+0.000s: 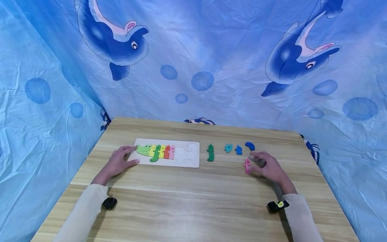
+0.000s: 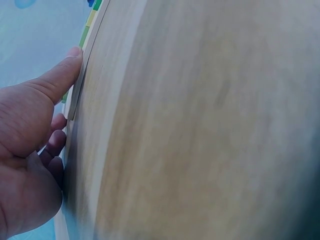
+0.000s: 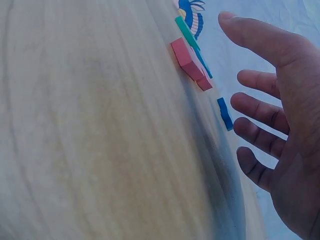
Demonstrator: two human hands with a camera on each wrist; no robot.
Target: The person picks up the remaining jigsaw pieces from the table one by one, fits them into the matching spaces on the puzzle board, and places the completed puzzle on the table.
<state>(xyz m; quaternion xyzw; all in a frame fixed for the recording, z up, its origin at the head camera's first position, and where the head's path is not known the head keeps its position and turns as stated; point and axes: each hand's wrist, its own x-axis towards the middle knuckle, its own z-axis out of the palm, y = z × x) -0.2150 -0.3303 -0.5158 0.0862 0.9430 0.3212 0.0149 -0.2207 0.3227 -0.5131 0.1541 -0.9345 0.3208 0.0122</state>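
My left hand (image 1: pixel 118 162) rests at the left end of a white puzzle board (image 1: pixel 186 161), its thumb on the near corner and a fingertip by the crocodile's snout. In the board lie a light green crocodile head (image 1: pixel 143 150) and several coloured body pieces; the right part shows bare outlines. Over the table on the right, my right hand (image 1: pixel 269 167) spreads its thumb and fingers around a pink puzzle piece (image 1: pixel 247 166). The right wrist view shows a gap between that hand and the pink piece (image 3: pixel 189 60).
A green leg piece (image 1: pixel 210 153) lies just right of the board. Beyond the pink piece are a teal piece (image 1: pixel 228 148), a small blue piece (image 1: pixel 239 150) and a curved blue piece (image 1: pixel 250 146). A blue dolphin-print cloth (image 1: pixel 229 101) hangs behind the wooden table (image 1: pixel 187 205).
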